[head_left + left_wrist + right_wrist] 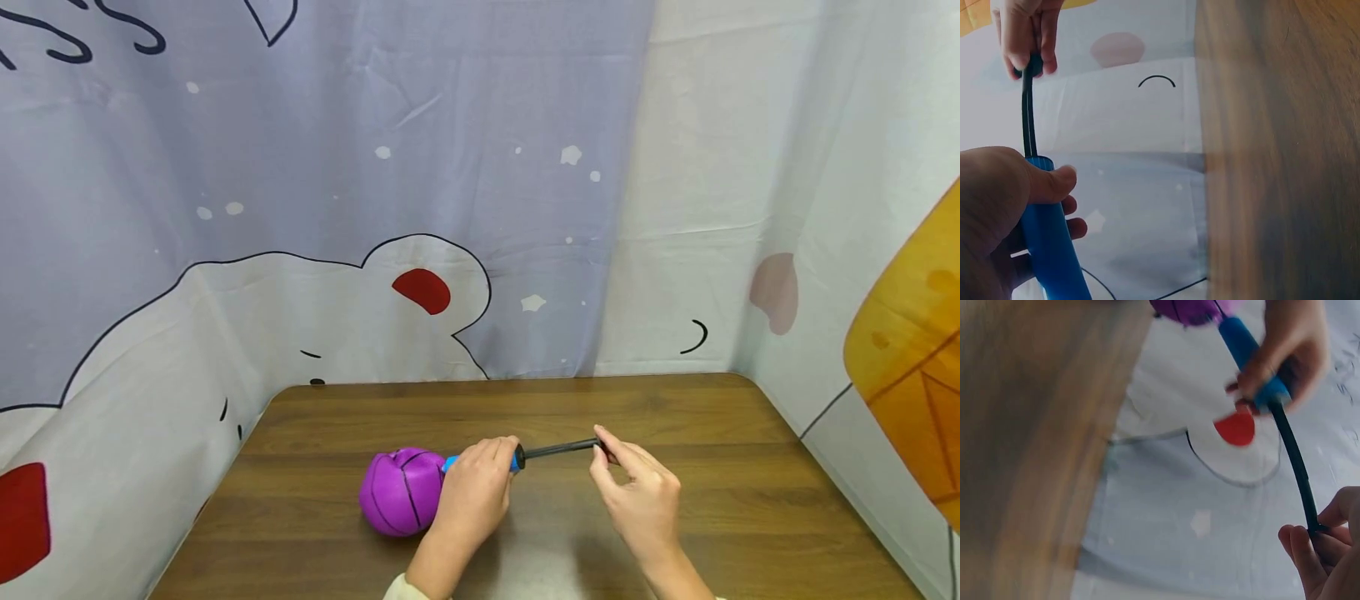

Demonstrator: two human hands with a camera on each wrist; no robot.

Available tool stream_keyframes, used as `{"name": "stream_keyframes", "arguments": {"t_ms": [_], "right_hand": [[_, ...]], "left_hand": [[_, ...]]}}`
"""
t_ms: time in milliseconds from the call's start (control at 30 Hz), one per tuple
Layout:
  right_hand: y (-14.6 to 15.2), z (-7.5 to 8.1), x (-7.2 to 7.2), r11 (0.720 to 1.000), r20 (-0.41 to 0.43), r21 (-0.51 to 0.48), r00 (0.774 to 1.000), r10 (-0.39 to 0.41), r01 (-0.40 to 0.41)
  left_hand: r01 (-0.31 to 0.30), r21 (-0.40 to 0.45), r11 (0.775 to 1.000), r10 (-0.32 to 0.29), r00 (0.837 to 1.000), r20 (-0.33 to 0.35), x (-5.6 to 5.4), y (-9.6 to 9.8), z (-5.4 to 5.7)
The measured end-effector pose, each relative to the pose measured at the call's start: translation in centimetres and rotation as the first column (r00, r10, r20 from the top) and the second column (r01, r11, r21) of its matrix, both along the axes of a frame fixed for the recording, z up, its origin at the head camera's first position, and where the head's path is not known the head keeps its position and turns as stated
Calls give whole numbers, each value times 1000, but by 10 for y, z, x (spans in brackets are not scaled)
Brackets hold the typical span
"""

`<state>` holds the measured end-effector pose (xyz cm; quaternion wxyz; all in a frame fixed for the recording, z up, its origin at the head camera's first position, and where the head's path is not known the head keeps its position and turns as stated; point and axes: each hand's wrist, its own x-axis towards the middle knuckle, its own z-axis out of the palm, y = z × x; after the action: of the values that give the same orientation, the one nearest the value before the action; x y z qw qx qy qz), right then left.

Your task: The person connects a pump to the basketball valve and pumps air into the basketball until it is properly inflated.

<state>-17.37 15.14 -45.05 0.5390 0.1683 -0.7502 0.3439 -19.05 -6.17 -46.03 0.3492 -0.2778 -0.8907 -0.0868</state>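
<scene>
A purple ball [401,493] with black seam lines and a dented top is over the left part of the tabletop. Against its right side is the tip end of a blue hand pump [1057,250]. My left hand [472,496] wraps around the blue barrel, thumb along it near the black collar. From the barrel a thin black rod [561,448] extends far out to the right. At the rod's outer end, my right hand [637,492] pinches the small black handle between thumb and fingers, which hide most of it.
Both hands are over a brown wood-grain table [720,433]. A printed cloth [525,208] with cartoon figures hangs behind the table's far edge and along both sides.
</scene>
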Motion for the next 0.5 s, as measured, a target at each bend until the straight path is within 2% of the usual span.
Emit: {"name": "stream_keyframes", "arguments": {"t_ms": [133,300,400,500], "right_hand": [[-22,-11,1,997,13,12,997,73,-74],[-44,-24,5,986,113,27,980,161,-165],[-45,-25,6,986,141,42,978,155,-163],[-38,-22,3,988,95,53,986,138,-143]], "left_hand": [[-6,-14,1000,6,999,-33,1,4,-1],[-6,-53,999,4,999,-36,5,7,-2],[6,-51,999,-7,1000,-16,6,5,-2],[10,-35,999,-10,1000,4,5,2,-2]]}}
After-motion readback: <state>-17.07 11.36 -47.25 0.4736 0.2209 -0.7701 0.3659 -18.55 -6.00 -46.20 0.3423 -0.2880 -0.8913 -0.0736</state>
